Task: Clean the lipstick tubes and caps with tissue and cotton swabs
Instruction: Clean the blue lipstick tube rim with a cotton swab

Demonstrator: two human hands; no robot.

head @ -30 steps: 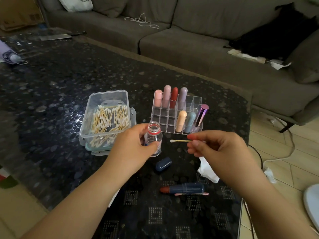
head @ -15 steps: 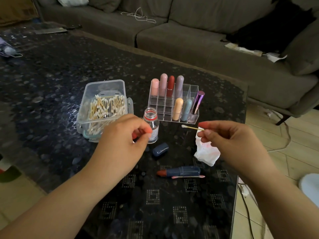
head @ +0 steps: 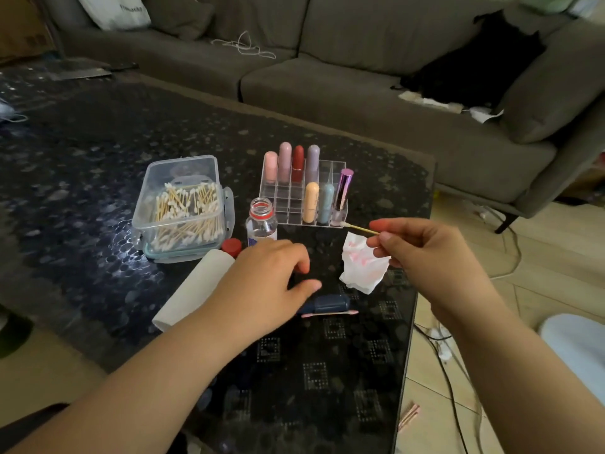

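My right hand [head: 422,253] pinches a cotton swab [head: 358,228] by its wooden stick, white tip pointing left near the organizer. My left hand [head: 265,283] hovers low over the table with fingers loosely spread, holding nothing, right above the dark blue lipstick tube [head: 327,303], whose left part it hides. A pink-tipped used swab [head: 330,313] lies along the tube's near side. A crumpled tissue [head: 361,265] with pink stains lies just left of my right hand. The small open glass bottle [head: 261,222] stands on the table, its red cap [head: 231,246] lying beside it.
A clear organizer [head: 324,178] holds several lipsticks behind the bottle. A clear plastic box [head: 181,204] full of cotton swabs stands at the left, a tissue roll [head: 193,286] in front of it. The dark table's right edge [head: 409,339] runs beside a floor with cables. A grey sofa [head: 327,77] lies beyond.
My left hand let go of the bottle and dropped toward the blue lipstick tube. My right hand drifted right with the swab. The camera tilted, bringing the tissue roll and red cap into view.
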